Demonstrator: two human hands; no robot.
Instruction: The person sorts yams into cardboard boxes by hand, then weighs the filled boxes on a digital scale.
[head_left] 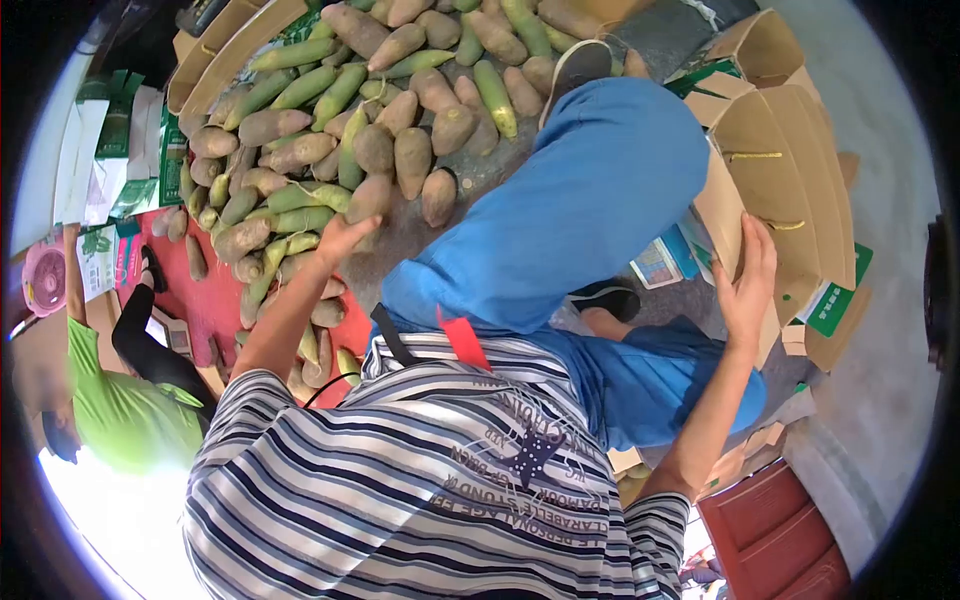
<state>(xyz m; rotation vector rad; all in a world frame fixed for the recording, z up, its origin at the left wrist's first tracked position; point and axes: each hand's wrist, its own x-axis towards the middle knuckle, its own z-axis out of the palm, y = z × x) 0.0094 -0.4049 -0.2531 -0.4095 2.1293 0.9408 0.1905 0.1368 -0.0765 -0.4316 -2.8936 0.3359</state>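
My left hand [345, 238] is at the near edge of a big produce pile, its fingers curled against a brown sweet potato [369, 198]. Around it lie more brown sweet potatoes [412, 160] and long green pieces [350, 145] that look like corn ears in husk. On the right, my right hand [748, 285] grips the edge of an open cardboard box [725, 205], fingers on one side and thumb on the other. The inside of that box is mostly hidden from me.
My bent knee [620, 190] in blue trousers lies between pile and box. Another cardboard box [235, 60] stands behind the pile. A blue-and-white packet [665, 260] lies by my shoe [607, 298]. A person in a green shirt [130, 400] is at left, near a pink basin [45, 277].
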